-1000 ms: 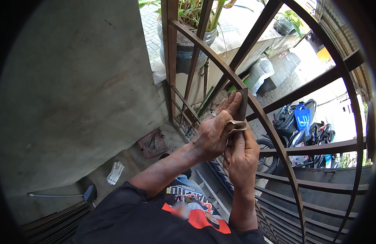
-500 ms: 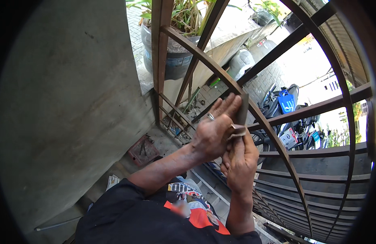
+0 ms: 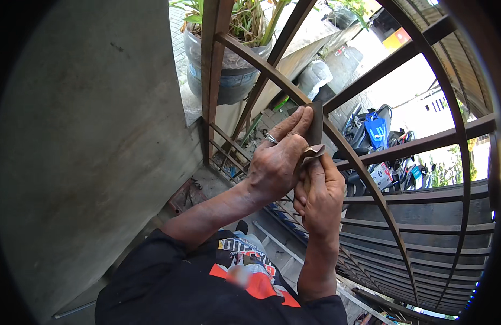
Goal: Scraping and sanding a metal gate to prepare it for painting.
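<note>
Both my hands are on a folded brown-grey sheet of sandpaper [image 3: 315,125], up against the curved brown metal bar [image 3: 345,142] of a grille. My left hand [image 3: 280,157] presses the upper part with two long fingers, a ring on one of them; its thumb is hidden. Just below and to the right, my right hand [image 3: 321,197] pinches the curled lower end between thumb and fingers. The two hands nearly touch. How much of the sheet wraps round the bar cannot be seen.
A bare grey wall [image 3: 98,135] rises on my left. Crossing brown bars [image 3: 380,81] stand ahead and right. Beyond them are a potted plant [image 3: 228,70] and parked motorcycles [image 3: 377,143]. Below lie a reddish tray [image 3: 188,196] and a pale ladder-like frame [image 3: 277,246].
My left hand and the upper end of the sandpaper have shifted slightly up and left along the bar. The right hand keeps its pinch, and the whole view has tilted a little.
</note>
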The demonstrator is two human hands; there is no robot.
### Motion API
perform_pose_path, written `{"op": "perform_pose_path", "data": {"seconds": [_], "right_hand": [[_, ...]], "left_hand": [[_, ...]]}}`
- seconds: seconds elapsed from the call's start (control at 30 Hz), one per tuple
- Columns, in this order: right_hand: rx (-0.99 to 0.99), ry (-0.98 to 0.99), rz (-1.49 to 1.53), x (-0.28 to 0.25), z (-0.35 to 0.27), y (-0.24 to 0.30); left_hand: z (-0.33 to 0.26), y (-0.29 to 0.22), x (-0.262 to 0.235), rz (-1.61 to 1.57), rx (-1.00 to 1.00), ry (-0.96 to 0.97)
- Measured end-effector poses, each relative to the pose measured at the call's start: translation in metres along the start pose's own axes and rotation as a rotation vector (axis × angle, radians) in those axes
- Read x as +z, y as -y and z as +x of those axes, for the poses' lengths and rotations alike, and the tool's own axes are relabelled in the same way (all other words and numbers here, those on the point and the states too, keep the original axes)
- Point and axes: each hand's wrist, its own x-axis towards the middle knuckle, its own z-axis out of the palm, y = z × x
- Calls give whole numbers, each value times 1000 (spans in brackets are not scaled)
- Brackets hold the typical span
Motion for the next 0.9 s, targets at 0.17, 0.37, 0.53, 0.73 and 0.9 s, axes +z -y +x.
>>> {"op": "perform_pose_path", "data": {"seconds": [0.17,0.37,0.53,0.73,0.9], "right_hand": [[-8,-133,-79,-17,-32,-15],[-34,-29,-42,-1,-10,-4],[-40,48,13,5,-3,-10],[24,-117,10,-31,-42,-8],[-86,119,-25,19,29,-4]], "left_hand": [[-24,-19,15,-204,-46,101],[-11,-5,8,-120,-83,14],[-9,9,0,-175,-71,-24],[-20,-28,21,-238,-36,104],[4,26,-10,-33,-107,-70]]}}
